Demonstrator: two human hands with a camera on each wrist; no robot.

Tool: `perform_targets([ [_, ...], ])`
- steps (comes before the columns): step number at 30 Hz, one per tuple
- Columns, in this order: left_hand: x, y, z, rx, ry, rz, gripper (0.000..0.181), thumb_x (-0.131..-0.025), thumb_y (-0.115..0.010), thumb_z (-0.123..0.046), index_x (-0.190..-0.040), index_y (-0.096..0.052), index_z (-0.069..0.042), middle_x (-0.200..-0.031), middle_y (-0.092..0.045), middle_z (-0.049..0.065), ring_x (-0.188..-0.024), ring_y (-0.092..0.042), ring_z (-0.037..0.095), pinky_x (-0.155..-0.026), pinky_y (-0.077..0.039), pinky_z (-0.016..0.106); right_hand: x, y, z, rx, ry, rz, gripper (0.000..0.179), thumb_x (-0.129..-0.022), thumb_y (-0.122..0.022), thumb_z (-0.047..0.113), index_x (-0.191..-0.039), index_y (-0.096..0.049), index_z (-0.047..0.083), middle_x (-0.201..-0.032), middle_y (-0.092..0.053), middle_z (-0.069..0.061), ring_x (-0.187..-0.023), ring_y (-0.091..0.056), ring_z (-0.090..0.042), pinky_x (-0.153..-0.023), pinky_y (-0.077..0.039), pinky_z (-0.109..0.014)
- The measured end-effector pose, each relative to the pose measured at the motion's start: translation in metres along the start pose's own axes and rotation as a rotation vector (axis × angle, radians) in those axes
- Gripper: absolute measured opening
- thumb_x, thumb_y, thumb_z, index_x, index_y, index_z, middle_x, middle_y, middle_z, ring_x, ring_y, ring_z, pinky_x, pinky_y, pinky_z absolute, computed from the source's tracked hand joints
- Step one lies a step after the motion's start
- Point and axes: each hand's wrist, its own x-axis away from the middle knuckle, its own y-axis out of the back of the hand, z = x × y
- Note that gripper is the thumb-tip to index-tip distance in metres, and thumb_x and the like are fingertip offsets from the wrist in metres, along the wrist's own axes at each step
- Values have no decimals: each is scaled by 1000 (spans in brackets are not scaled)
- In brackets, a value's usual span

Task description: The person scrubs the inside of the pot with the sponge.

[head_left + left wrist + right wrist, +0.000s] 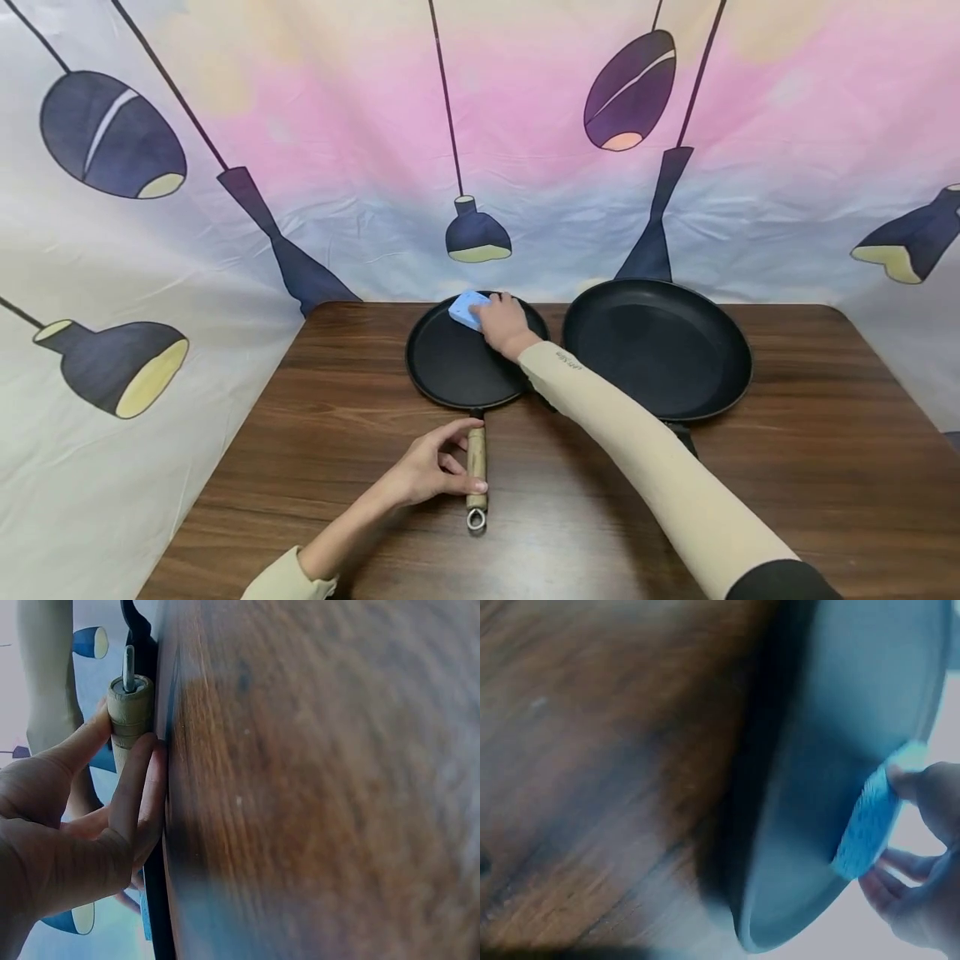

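Note:
A flat black pan [465, 367] lies on the table with its wooden handle [477, 467] pointing toward me. My left hand [429, 468] grips that handle from the left, thumb near the ring end and fingers nearer the pan. In the left wrist view the thumb and fingers sit on either side of the wooden handle [130, 712]. At the pan's far side my right hand [504, 322] holds a blue sponge [468, 310] against the cooking surface. The right wrist view shows the sponge [870, 825] pinched between thumb and fingers, its lower face on the pan [810, 795].
A larger black frying pan [652, 350] stands to the right, its handle partly hidden behind my right forearm [637, 425]. The brown wooden table [337, 400] ends at the back against a printed cloth [540, 208] with painted lamps.

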Motion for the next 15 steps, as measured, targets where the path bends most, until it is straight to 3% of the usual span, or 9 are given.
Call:
perform_targets([
  [4, 3, 2, -1, 4, -3, -5, 82, -80, -88, -9, -151, -46, -6, -123, -58, 21, -82, -72, 16, -68, -56, 20, 4, -4, 10, 108, 49, 0, 52, -109, -50, 30, -160, -36, 27, -137, -59, -19, -122, -54, -35, -104, -51, -42],
  [7, 4, 3, -1, 7, -6, 2, 82, -81, -88, -9, -151, -46, -5, -122, -58, 21, -82, -72, 17, -68, -57, 20, 13, -2, 20, 92, 107, -18, 50, -109, -51, 33, -157, -39, 31, -137, -60, -15, -123, -55, -32, -105, -51, -41],
  [12, 6, 5, 1, 6, 2, 10, 81, -81, -88, -10, -150, -46, -4, -120, -57, 22, -80, -71, 13, -66, -57, 20, 34, 6, 34, -36, 377, -22, 47, -105, -59, 34, -151, -49, 33, -142, -60, -12, -128, -55, -31, -110, -48, -42],
  [15, 7, 5, 2, -1, 14, 13, 81, -81, -88, -12, -150, -46, -5, -120, -57, 21, -79, -71, 11, -66, -56, 19, 41, 9, 34, -103, 485, 8, 47, -102, -64, 35, -148, -53, 35, -144, -60, -8, -130, -53, -28, -111, -47, -41],
])
